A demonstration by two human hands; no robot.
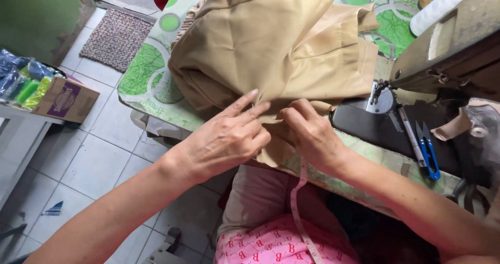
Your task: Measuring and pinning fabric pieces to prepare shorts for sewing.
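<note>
At the table's near edge, left hand and right hand both pinch tan fabric, closed on a fold; nothing yet under the sewing machine needle.

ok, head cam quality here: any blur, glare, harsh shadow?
Head view: soft, even daylight, no glare on the tan cloth; both hands, left hand and right hand, are sharp; only mild shadow under the sewing machine; edges bend a little from the wide lens.
</note>
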